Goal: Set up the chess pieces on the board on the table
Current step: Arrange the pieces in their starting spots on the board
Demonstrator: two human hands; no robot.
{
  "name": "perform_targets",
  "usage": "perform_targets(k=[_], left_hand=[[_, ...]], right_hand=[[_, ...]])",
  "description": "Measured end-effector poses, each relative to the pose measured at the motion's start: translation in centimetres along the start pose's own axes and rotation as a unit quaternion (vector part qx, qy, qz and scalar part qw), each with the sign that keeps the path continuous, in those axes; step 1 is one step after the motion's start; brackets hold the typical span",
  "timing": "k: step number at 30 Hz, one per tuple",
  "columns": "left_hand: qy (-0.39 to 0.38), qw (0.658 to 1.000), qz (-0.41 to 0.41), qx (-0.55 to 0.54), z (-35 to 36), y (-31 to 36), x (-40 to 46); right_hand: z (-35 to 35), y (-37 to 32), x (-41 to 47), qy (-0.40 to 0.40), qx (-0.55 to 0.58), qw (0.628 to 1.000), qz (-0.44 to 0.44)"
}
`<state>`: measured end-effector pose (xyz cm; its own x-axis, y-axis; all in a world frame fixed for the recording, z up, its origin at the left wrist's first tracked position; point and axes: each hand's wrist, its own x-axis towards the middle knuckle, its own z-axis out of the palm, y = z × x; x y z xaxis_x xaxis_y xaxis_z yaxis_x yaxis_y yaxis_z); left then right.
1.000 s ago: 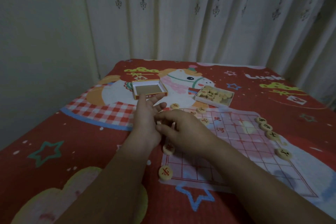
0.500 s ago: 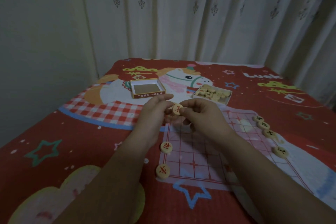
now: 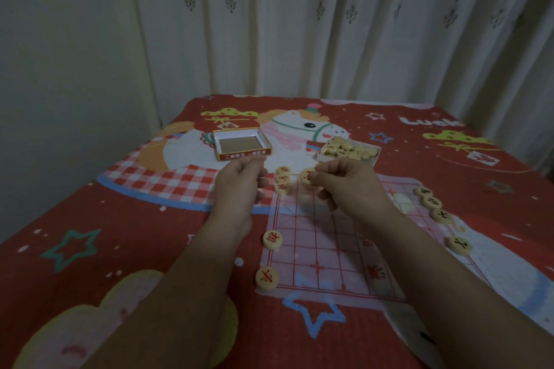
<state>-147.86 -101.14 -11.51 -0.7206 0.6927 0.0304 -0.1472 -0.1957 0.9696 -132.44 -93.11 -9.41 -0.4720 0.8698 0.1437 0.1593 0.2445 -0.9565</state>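
Observation:
The paper chess board [image 3: 325,252], a red grid, lies on the red cloth. My right hand [image 3: 349,187] hovers over its far end and pinches a round wooden piece [image 3: 306,176] with a red character. My left hand [image 3: 239,186] hangs just left of the board with its fingers curled; nothing shows inside it. Three pieces [image 3: 283,179] sit in a row at the board's far left corner, beside those fingers. Two more red pieces [image 3: 272,240] [image 3: 266,278] lie on the near left edge. Several dark-marked pieces [image 3: 442,215] line the right edge.
A white box [image 3: 373,156] with several loose pieces stands behind the board. Its orange lid [image 3: 242,155] lies open-side up to the left. A curtain and wall close off the far side. The patterned cloth [image 3: 90,249] stretches left and near.
The hands have drawn apart. The right hand keeps the red piece and has moved right over the board's far end; the left hand has curled and shifted left.

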Motion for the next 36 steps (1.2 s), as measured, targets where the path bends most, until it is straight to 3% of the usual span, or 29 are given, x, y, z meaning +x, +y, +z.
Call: perform_targets(k=[10, 16, 22, 36], left_hand=[[0.016, 1.0, -0.011, 0.008, 0.1, -0.4, 0.5], [0.017, 1.0, -0.01, 0.005, 0.1, -0.5, 0.5], [0.022, 1.0, -0.012, -0.002, 0.0, -0.5, 0.6], [0.024, 1.0, -0.017, 0.001, -0.1, -0.5, 0.6]], right_hand=[[1.9, 0.4, 0.4, -0.076, -0.167, 0.983, -0.006], [4.2, -0.2, 1.6, -0.083, -0.188, 0.979, 0.012], [4.9, 0.7, 2.0, -0.063, -0.284, 0.957, -0.003], [0.0, -0.2, 2.0, 0.012, -0.126, 0.992, 0.015]])
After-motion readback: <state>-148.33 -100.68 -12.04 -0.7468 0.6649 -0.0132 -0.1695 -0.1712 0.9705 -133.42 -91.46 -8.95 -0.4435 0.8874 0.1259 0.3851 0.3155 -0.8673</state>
